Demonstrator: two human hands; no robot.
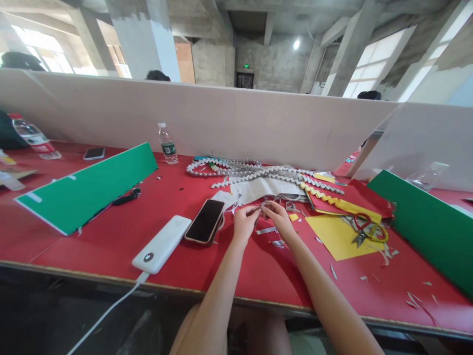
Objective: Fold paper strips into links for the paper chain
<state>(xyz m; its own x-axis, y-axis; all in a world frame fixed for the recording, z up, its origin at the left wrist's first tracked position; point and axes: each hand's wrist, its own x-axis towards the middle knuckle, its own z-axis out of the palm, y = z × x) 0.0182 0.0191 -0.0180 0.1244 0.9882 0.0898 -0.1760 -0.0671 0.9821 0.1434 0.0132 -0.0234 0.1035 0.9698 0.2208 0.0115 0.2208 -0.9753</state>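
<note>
My left hand [245,222] and my right hand [277,217] meet above the red table. Both pinch a small greyish paper strip [262,207] between the fingertips, partly hidden by the fingers. Just behind them lie printed paper sheets [266,188] and long grey-white chains of zigzag-folded paper [254,172]. A yellow zigzag-folded strip [321,195] extends to the right, its end flat and unfolded. Small paper scraps [266,230] are scattered under and beside my hands. On a yellow sheet [328,241] rest scissors [360,237] with red and yellow handles, blades apart.
Left of my hands lie a black-screened phone [205,221] and a white power bank [162,245] with a cable. Green boards [92,185] stand at both sides. A water bottle [168,144] stands before the white partition [236,121]. Red paper [365,197] lies at right.
</note>
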